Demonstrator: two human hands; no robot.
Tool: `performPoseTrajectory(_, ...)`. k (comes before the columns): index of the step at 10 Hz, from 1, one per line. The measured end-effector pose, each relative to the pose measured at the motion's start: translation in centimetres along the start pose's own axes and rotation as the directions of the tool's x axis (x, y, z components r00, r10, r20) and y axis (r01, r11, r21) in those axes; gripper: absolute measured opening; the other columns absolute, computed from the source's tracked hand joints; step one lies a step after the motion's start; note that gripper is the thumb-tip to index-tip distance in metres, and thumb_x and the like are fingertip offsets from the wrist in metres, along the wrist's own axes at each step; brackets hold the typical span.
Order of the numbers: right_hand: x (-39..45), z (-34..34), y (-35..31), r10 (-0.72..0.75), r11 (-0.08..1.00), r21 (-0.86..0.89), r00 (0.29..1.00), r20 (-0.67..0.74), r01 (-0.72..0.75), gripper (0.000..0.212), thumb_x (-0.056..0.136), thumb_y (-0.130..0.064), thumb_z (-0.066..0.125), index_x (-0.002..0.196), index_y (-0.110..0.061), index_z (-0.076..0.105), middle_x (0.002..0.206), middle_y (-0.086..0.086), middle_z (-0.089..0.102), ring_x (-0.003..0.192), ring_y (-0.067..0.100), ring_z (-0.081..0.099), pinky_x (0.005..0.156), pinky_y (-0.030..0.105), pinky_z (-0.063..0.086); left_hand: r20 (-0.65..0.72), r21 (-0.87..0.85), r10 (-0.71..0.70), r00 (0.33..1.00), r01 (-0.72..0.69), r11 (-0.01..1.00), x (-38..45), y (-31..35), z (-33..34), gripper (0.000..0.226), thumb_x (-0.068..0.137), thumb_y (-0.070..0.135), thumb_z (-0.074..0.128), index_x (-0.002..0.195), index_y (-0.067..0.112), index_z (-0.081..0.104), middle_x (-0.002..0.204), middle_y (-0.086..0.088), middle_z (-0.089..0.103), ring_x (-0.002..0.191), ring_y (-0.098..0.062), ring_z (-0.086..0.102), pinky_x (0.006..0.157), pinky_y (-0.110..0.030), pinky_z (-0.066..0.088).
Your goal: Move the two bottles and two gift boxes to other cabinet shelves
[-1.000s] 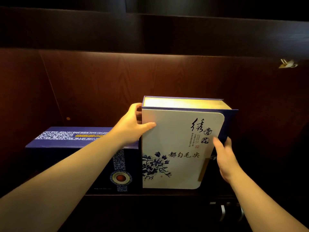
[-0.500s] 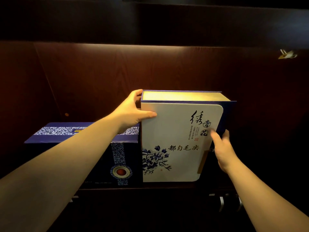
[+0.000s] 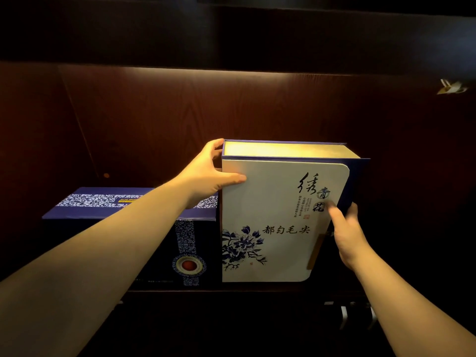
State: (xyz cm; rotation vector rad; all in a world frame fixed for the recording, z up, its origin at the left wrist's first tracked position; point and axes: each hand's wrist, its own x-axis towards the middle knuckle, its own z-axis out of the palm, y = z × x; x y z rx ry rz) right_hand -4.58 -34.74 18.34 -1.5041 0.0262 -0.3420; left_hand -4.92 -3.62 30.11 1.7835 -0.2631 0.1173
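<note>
A white gift box (image 3: 273, 222) with blue flowers and black calligraphy stands upright on the dark cabinet shelf (image 3: 231, 288), just right of centre. The left hand (image 3: 208, 173) grips its upper left corner at about 10 o'clock, thumb across the front face. The right hand (image 3: 346, 235) clasps its right edge at 3 o'clock, thumb on the front. Touching its left side, at 8 o'clock, lies a lower navy gift box (image 3: 134, 204) with a patterned band and red medallion.

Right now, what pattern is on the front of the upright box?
White gift box with a blue flower and black calligraphy; head view.
</note>
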Motion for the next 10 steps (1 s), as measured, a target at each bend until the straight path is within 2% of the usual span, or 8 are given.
performPoseTrajectory(2,-0.1,0.0,0.0,0.000,1.000,-0.003,1.000,-0.001,0.000,0.048,0.070,-0.069,0.067,0.111,-0.052,0.048,0.120,-0.011,0.064,0.109,0.012,0.063,0.080,0.032,0.050,-0.005,-0.015,0.009,1.000,-0.009,1.000,-0.2,-0.2,0.2,0.104,0.072,0.010,0.090,0.154,0.031,0.029,0.152,0.002,0.044,0.114,-0.023,0.066,0.081,-0.038,0.063)
performPoseTrajectory(3,-0.1,-0.2,0.2,-0.010,1.000,-0.004,1.000,-0.018,0.010,0.047,0.070,-0.069,0.067,0.110,-0.052,0.048,0.117,-0.014,0.065,0.108,0.010,0.063,0.082,0.033,0.051,-0.004,-0.002,0.022,1.000,-0.022,1.000,-0.5,-0.3,0.2,0.099,0.076,0.010,0.088,0.153,0.030,0.030,0.142,0.008,0.047,0.112,-0.019,0.066,0.079,-0.034,0.063)
performPoseTrajectory(4,-0.3,-0.2,0.2,0.001,0.999,-0.046,0.999,-0.042,-0.003,0.061,0.071,-0.068,0.065,0.122,-0.041,0.045,0.120,-0.012,0.062,0.111,0.013,0.061,0.092,0.041,0.051,-0.018,0.097,0.030,0.999,-0.028,0.995,-1.4,-0.8,-0.2,0.094,0.081,0.021,0.085,0.156,0.027,0.029,0.149,0.003,0.046,0.120,-0.019,0.061,0.089,-0.035,0.058)
performPoseTrajectory(5,-1.1,0.2,0.1,-0.018,0.989,-0.145,0.994,-0.112,0.001,0.083,0.072,-0.068,0.062,0.142,-0.034,0.033,0.124,-0.009,0.058,0.115,0.018,0.057,0.092,0.039,0.047,-0.046,0.303,0.046,0.998,-0.030,0.952,-2.9,-1.5,-1.4,0.087,0.086,0.036,0.079,0.156,0.027,0.028,0.156,0.000,0.045,0.131,-0.023,0.051,0.095,-0.035,0.046)
performPoseTrajectory(6,-2.3,0.6,-0.1,-0.036,0.971,-0.239,0.987,-0.158,-0.003,0.087,0.080,-0.061,0.063,0.152,-0.030,0.023,0.143,0.002,0.049,0.128,0.025,0.049,0.100,0.045,0.045,-0.077,0.454,0.096,0.992,-0.051,0.889,-5.1,-2.4,-3.3,0.077,0.089,0.037,0.075,0.153,0.023,0.034,0.153,-0.002,0.049,0.133,-0.024,0.051,0.096,-0.033,0.043)
performPoseTrajectory(7,-3.4,1.0,-0.4,-0.035,0.944,-0.329,0.982,-0.186,-0.028,0.094,0.085,-0.056,0.063,0.158,-0.028,0.011,0.163,0.004,0.026,0.145,0.029,0.031,0.114,0.051,0.033,-0.094,0.542,0.130,0.987,-0.059,0.838,-7.5,-3.5,-5.4,0.069,0.091,0.035,0.073,0.150,0.021,0.039,0.149,-0.003,0.052,0.133,-0.024,0.051,0.099,-0.037,0.044)
performPoseTrajectory(8,-4.6,1.5,-0.6,-0.046,0.904,-0.426,0.982,-0.183,-0.037,0.097,0.086,-0.056,0.064,0.159,-0.024,0.008,0.167,0.003,0.011,0.149,0.029,0.022,0.115,0.049,0.027,-0.120,0.524,0.097,0.988,-0.020,0.852,-9.5,-4.8,-6.8,0.063,0.094,0.035,0.070,0.148,0.021,0.040,0.147,-0.002,0.053,0.132,-0.024,0.051,0.098,-0.041,0.045)
performPoseTrajectory(10,-7.1,3.5,-0.7,-0.043,0.895,-0.447,0.995,-0.096,-0.005,0.094,0.087,-0.053,0.065,0.159,-0.019,0.014,0.165,0.005,0.014,0.145,0.029,0.031,0.114,0.051,0.034,-0.141,0.481,0.074,0.987,0.003,0.877,-12.6,-6.2,-7.4,0.061,0.095,0.034,0.068,0.148,0.021,0.040,0.149,-0.003,0.051,0.134,-0.027,0.050,0.099,-0.040,0.043)
